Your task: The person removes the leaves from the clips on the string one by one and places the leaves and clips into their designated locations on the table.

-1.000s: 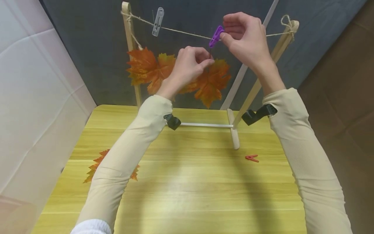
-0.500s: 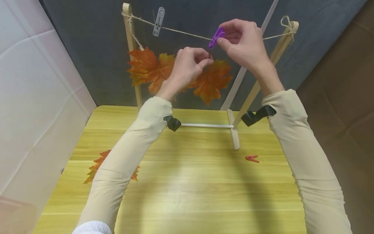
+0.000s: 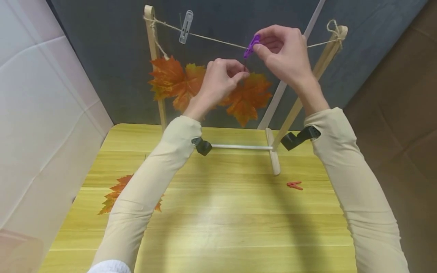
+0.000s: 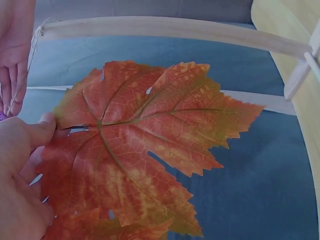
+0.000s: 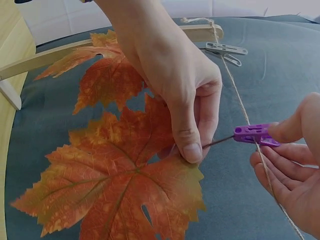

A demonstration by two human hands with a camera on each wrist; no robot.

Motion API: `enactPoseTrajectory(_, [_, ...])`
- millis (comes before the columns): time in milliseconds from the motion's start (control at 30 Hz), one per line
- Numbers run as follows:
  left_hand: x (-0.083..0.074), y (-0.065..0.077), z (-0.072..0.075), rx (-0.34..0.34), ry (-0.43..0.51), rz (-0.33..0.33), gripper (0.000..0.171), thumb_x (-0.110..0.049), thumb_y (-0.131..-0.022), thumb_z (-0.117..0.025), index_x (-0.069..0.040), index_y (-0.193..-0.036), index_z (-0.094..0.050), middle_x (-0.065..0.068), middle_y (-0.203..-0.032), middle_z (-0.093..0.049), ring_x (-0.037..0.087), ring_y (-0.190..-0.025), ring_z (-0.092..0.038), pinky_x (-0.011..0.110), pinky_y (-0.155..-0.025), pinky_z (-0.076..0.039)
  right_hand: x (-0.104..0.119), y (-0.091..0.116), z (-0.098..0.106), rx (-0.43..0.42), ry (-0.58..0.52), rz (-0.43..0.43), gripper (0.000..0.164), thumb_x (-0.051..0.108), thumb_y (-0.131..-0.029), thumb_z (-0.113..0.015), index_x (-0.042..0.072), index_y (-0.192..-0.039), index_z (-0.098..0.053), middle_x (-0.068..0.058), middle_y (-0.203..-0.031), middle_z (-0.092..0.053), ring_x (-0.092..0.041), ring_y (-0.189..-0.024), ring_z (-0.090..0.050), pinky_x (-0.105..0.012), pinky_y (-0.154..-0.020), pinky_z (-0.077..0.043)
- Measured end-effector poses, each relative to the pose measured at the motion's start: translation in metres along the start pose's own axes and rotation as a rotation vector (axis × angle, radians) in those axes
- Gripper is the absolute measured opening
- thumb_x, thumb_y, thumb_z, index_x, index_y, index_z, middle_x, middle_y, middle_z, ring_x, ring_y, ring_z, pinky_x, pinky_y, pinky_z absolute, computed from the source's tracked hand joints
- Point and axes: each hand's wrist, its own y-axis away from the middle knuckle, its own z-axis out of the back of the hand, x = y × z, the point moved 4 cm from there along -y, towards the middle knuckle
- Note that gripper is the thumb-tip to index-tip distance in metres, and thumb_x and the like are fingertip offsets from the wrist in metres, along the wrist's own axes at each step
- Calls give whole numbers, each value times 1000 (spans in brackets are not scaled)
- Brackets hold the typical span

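The front leaf point(image 5: 120, 185) could drop if the purple peg point(image 5: 250, 131) bites only the very tip of its thin stem point(image 5: 220, 141). The stem's end is at the peg's mouth, but I can't tell how well it is bitten. If the left hand point(image 3: 222, 79) pulls too hard, the stem could slip out. If the right hand point(image 3: 288, 53) squeezes the peg, its mouth could spread and let go of the stem, or even the string point(image 3: 218, 40). A big tug could make the string bounce and shake the other leaf point(image 3: 177, 81), which hangs below the clear peg point(image 3: 186, 26). The left hand's grip is almost closed, with thumb and finger pinching the stem close to the leaf. The right hand's grip pinches the purple peg by its tail end, with just the peg between thumb and fingers. The front leaf is lower than the string, right beside the left hand.
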Motion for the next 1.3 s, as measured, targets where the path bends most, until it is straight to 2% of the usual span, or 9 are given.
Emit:
enactPoseTrajectory(233, [-3,2,-4,20,3,12,19,-28,-96,-71,-14,-107,-79,0,-100,-79,8,-81,-65,20,-72,-51,-2,1,1,-94,-32,4,25,19,-95,-69,5,-115,-73,-6,-105,-74,-7,-93,-69,-20,-93,-54])
enactPoseTrajectory(500, [-7,5,-5,34,-7,18,20,-28,-96,-71,-15,-108,-79,-1,-102,-78,9,-81,-64,20,-73,-53,-9,4,9,-266,-206,51,17,11,-93,-72,3,-108,-74,-8,-104,-77,-4,-90,-72,-21,-91,-56])
enactPoseTrajectory(700, [-12,12,-6,26,5,-27,20,-29,-95,-72,-15,-107,-79,-1,-101,-78,7,-81,-66,20,-72,-53,-10,12,14,-346,-344,76,14,6,-92,-72,3,-105,-75,2,-95,-73,-9,-90,-72,-23,-91,-56])
enactPoseTrajectory(967, [-21,32,-3,-1,54,-150,17,-28,-94,-73,-15,-104,-80,-2,-98,-79,3,-79,-68,17,-74,-53,-8,33,17,-415,-472,119,13,2,-89,-72,4,-102,-75,0,-94,-73,-13,-87,-71,-23,-89,-56])
enactPoseTrajectory(1133, [-24,49,2,-13,125,-171,15,-27,-93,-75,-14,-101,-80,-2,-95,-79,3,-75,-67,20,-70,-52,-15,49,15,-399,-490,105,14,0,-88,-71,3,-101,-75,2,-91,-72,-13,-83,-68,-21,-84,-55])
enactPoseTrajectory(1300, [-23,73,4,5,187,-201,14,-24,-92,-77,-13,-100,-80,-3,-93,-78,5,-73,-67,23,-68,-54,-27,71,11,-369,-437,127,17,4,-91,-70,1,-107,-74,5,-94,-73,-14,-84,-68,-21,-86,-56])
